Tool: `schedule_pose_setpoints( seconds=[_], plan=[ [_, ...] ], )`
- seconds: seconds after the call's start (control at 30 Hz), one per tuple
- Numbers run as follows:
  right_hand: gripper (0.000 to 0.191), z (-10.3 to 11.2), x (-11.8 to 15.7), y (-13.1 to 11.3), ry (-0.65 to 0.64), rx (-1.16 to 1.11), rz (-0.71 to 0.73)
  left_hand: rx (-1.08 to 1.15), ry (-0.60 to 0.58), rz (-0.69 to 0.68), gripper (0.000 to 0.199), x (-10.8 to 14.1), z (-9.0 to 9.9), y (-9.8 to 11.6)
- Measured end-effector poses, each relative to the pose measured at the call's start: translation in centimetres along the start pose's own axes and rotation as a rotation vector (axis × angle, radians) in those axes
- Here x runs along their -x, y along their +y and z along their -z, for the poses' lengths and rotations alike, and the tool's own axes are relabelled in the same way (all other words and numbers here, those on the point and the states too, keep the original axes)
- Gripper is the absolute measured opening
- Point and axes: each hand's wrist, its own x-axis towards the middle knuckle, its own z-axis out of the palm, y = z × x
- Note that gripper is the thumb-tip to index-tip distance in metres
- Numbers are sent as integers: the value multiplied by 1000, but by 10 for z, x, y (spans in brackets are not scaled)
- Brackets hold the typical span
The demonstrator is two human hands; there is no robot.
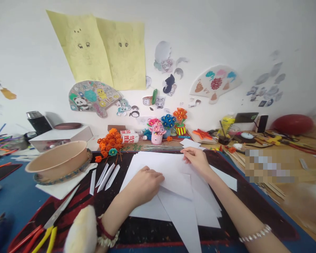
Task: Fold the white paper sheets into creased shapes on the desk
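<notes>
A pile of white paper sheets (pixel 147 158) lies on the dark mat in front of me, its sheets fanned at different angles. My left hand (pixel 146 183) is on the pile, its fingers curled closed at the left edge of a folded white sheet (pixel 175 183). At the far right of that paper, my right hand (pixel 196 159) has thumb and fingers pinched together at an edge. Under my hands, a pointed paper flap (pixel 181 218) reaches toward the front of the mat. Several narrow folded paper strips (pixel 105 178) lie left of the pile.
Red- and yellow-handled scissors (pixel 52 218) lie open on the left, near a fluffy cream-coloured object (pixel 81 232). Behind them stands a beige oval basin (pixel 58 161). Orange craft flowers (pixel 110 142) and small flower pots (pixel 157 135) line the back. Wooden sticks (pixel 272 191) lie on the right.
</notes>
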Motion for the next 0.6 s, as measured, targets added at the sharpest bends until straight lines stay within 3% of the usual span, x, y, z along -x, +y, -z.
schedule_pose_setpoints(
  seconds=[0.2,0.43,0.6],
  plan=[
    [25,5,1,-3,-26,24,8,-76,110,247,23,0,5,-10],
    [37,5,9,-10,-226,43,1,-94,216,496,26,6,16,-17],
    [34,12,17,-18,-379,118,22,-60,252,568,25,7,17,-18]
  ],
)
